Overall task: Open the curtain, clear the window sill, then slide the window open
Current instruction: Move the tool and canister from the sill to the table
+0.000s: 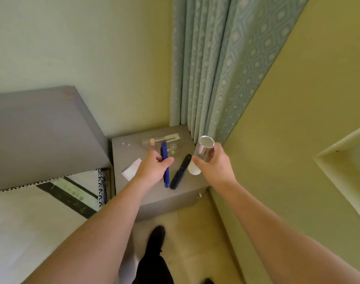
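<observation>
The pale blue patterned curtain point(212, 64) hangs bunched in the room's corner, down to the grey bedside table point(154, 197). My left hand point(152, 168) grips a blue comb point(165, 167) over the table top, with a small pink-topped item point(152, 142) sticking out above its fingers. My right hand point(213, 163) is wrapped around a shiny metal cup point(204, 147), held tilted just above the table's right edge. A black comb point(180, 173) and a white cup point(193, 170) lie on the table between my hands. Part of the window recess point(343, 160) shows at the right edge.
A white folded paper point(132, 170) and small clear items point(172, 148) lie on the bedside table. The grey headboard point(42, 130) and the bed point(31, 222) fill the left. A yellow wall point(298, 119) stands at the right. My dark shoe point(156, 236) is on the floor below.
</observation>
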Motion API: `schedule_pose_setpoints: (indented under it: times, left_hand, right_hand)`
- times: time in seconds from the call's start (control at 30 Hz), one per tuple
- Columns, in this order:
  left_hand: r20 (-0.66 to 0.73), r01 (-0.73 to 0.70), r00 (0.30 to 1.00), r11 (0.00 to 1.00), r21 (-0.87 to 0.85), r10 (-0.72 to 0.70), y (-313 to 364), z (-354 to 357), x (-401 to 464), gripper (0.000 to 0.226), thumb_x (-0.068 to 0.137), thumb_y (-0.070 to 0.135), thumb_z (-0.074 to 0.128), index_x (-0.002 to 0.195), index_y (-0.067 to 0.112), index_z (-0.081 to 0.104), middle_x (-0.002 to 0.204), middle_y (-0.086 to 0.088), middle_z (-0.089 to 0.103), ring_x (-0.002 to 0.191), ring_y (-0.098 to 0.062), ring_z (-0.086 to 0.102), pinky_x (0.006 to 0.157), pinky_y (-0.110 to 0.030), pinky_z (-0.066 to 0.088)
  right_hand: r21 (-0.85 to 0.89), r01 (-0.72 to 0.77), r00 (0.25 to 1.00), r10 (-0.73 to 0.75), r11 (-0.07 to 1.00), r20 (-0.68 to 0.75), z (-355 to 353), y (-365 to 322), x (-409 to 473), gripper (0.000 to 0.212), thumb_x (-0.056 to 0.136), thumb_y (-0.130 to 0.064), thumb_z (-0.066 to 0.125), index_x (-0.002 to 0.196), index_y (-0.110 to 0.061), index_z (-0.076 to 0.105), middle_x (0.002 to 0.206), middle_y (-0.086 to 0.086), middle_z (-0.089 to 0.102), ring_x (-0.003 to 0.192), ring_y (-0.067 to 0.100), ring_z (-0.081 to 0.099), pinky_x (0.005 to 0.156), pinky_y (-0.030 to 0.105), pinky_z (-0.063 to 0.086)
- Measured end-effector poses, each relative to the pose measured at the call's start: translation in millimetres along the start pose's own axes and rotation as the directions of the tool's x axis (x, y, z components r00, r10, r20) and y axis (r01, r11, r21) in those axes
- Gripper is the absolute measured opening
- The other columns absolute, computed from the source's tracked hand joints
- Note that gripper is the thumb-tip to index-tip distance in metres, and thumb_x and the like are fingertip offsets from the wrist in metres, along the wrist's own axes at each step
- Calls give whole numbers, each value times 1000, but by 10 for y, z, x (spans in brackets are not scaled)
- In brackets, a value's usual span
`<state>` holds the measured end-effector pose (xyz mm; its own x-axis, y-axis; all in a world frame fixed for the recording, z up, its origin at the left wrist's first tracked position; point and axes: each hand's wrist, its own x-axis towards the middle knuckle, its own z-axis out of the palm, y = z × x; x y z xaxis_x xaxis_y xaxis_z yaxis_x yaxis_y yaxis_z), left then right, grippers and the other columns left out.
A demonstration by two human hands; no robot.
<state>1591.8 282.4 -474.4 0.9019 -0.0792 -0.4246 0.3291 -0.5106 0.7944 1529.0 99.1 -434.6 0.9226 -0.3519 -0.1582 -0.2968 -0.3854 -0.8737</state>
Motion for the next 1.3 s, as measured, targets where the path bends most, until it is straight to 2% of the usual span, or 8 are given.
schedule_pose_setpoints:
  times: [0.13, 0.27, 0.43, 0.73, 0.83, 0.93, 1.03, 1.3]
  left_hand:
    - [-46, 94, 995, 994, 54, -91, -324, -486, 630, 53, 83, 50, 66, 117, 14, 48, 98, -10, 65, 83, -26, 66, 81, -43, 55]
    - [-50, 152, 988, 987, 60, -149, -645, -963, 1247, 33, 83, 39, 67, 85, 6, 63, 82, -16, 69, 74, -31, 67, 74, -45, 57]
    - [-84, 208, 977, 969, 137, -198, -1073, -1308, 1866, 37, 75, 30, 71, 57, 12, 44, 47, 0, 40, 44, -20, 41, 50, -28, 35]
    - [-33, 206, 977, 907, 367, -209, -1773, -1133, 2885, 35, 79, 28, 71, 100, 13, 48, 79, -7, 55, 74, -25, 59, 57, -30, 43]
    - [-25, 141, 989, 885, 445, -144, -1931, -1026, 3120, 37, 79, 30, 72, 103, 15, 48, 87, -8, 56, 75, -24, 57, 51, -27, 39]
    - [-11, 97, 994, 865, 493, -105, -2067, -875, 3339, 38, 79, 32, 72, 105, 17, 49, 91, -8, 55, 76, -24, 58, 59, -34, 51]
    - [10, 85, 994, 851, 518, -106, -2169, -745, 3485, 40, 80, 34, 72, 107, 16, 48, 95, -8, 57, 82, -27, 60, 71, -41, 56]
    - [38, 29, 997, 821, 570, -61, -2311, -587, 3620, 44, 82, 38, 71, 111, 18, 45, 99, -5, 56, 87, -25, 58, 75, -39, 56]
  right_hand:
    - [-41, -18, 995, 22, 999, 100, 683, -143, 483, 34, 76, -32, 72, 104, -30, 52, 90, -16, 59, 80, 3, 58, 62, 18, 42]
    - [-65, -16, 981, 28, 998, 192, 1366, -228, 933, 35, 76, -26, 72, 106, -31, 55, 99, -11, 62, 92, 5, 58, 74, 21, 45]
    - [-80, -62, 964, 81, 995, 253, 2050, -125, 1321, 40, 77, -23, 72, 111, -34, 55, 100, -15, 59, 90, -3, 56, 67, 13, 41]
    - [-158, -151, 959, 183, 976, 216, 3062, 470, 1907, 35, 83, -13, 58, 107, -36, 49, 114, -2, 57, 94, 17, 60, 72, 28, 53]
    - [-142, -207, 947, 235, 968, 220, 3311, 669, 1944, 42, 86, -13, 56, 99, -49, 38, 111, -1, 59, 94, 18, 62, 70, 32, 54]
    - [-96, -265, 943, 279, 959, 182, 3501, 861, 2005, 50, 88, -15, 58, 97, -57, 33, 112, -4, 59, 97, 19, 60, 75, 33, 52]
    - [-95, -281, 945, 292, 955, 144, 3620, 1021, 2059, 47, 89, -19, 57, 105, -55, 33, 111, -6, 57, 92, 17, 58, 73, 30, 48]
    - [-44, -289, 955, 291, 956, 59, 3775, 1234, 2118, 34, 90, -25, 55, 111, -48, 40, 116, -5, 60, 94, 17, 58, 71, 29, 46]
